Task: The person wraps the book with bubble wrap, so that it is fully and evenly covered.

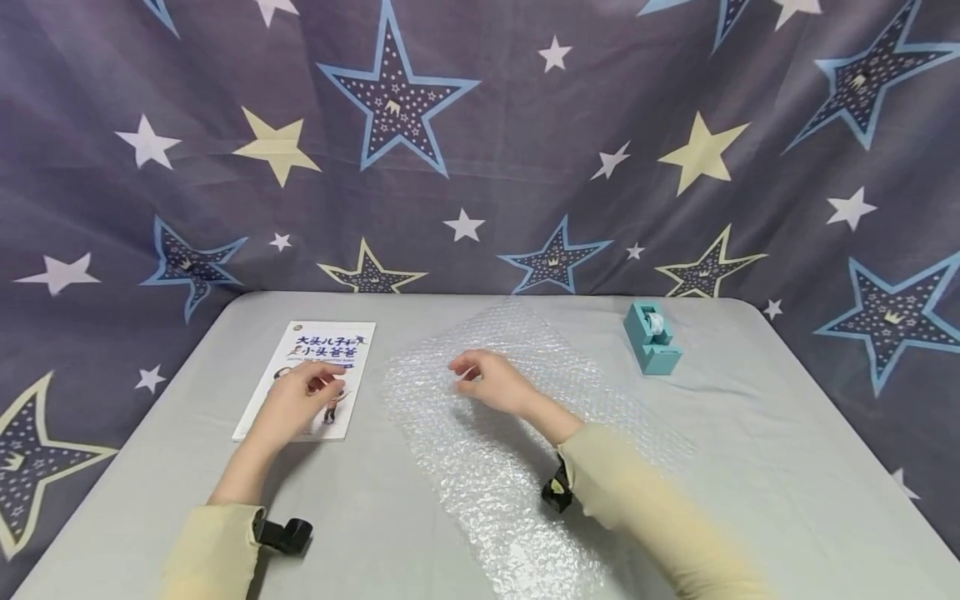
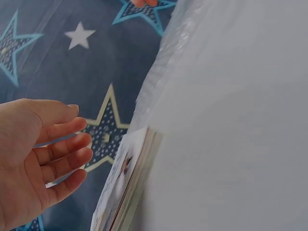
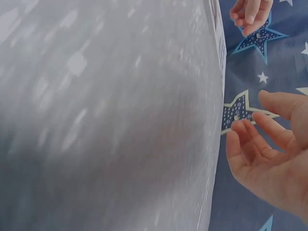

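Note:
A thin book (image 1: 330,342) with a white cover and blue lettering lies at the left of the table, its page edges (image 2: 137,180) showing in the left wrist view. Above its cover hovers my left hand (image 1: 296,402), fingers loosely bent and holding nothing. A clear sheet of bubble wrap (image 1: 480,475) is spread flat from the table's middle toward the near edge. My right hand (image 1: 495,383) hangs over this sheet, its fingers (image 3: 245,159) relaxed and apart, with nothing between them and the thumb.
A teal tape dispenser (image 1: 651,340) with a roll of tape stands at the back right. The table (image 1: 765,450) has a pale grey cover. Behind it hangs a dark cloth (image 1: 495,158) printed with stars.

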A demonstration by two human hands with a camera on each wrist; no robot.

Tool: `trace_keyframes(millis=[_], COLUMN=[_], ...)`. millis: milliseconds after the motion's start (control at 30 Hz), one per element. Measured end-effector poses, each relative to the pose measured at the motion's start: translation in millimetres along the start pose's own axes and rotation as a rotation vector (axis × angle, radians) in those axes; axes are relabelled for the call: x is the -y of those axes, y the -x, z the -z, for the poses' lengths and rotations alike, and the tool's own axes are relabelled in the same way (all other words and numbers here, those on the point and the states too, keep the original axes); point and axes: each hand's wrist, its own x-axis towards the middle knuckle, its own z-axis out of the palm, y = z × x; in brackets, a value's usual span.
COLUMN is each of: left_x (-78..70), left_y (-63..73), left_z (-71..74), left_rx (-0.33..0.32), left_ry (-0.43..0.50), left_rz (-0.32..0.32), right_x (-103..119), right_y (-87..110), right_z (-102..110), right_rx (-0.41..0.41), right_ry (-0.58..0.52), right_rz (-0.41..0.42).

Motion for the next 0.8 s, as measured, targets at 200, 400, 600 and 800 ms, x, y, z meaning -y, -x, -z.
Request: trace_keyframes(millis=[200,400,600,800], left_x=[7.1,14.9,24.4,28.2], left_y=[-2.9,-3.9,-2.1,-0.6], left_z=[10.6,19.7,29.8,34.4], left_rx=[-0.059,-0.067,-0.097,-0.104], left_ry=[-0.014,0.006,0.011,0.037], left_rz=[0.007,0.057,0.153,0.224], right_x=[17,28,34,40], right_y=[-13.6,-20.3,-26.0,-32.5], right_z=[-18,-37,-57,-74], right_rx=[0.005,0.011,-0.001,0.009], right_ry=[-0.028,-0.106,-0.239,-0.449], right_rz=[0.025,0.002,-0.045,-0.151])
